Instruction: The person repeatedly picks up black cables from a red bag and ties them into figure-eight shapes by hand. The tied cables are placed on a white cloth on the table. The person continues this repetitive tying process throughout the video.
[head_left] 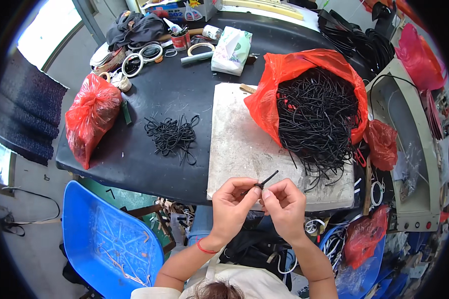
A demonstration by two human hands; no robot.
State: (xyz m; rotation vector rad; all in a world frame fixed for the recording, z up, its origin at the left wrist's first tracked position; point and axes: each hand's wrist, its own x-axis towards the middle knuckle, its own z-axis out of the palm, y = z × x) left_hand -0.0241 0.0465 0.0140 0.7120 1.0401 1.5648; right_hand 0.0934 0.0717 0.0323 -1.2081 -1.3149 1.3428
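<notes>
Between my two hands is a short piece of black cord [270,177], one end sticking up to the right. My left hand [233,199] pinches it with thumb and fingers. My right hand [284,200] has its thumb and fingers closed on the cord close by, the fingertips almost meeting the left ones. Both hands are over the front edge of a worn white board [234,129]. Beyond them, an open red plastic bag [264,94] spills a heap of loose black cords [317,109] onto the board. Left of the board lies a small pile of looped black cords [170,137].
A tied red bag [95,109] sits at the table's left. Tape rolls [132,65], a red can [180,40] and a tissue pack [231,50] stand at the back. Below the table's front edge is a blue plastic tub [110,239]; a grey machine [409,149] is at right.
</notes>
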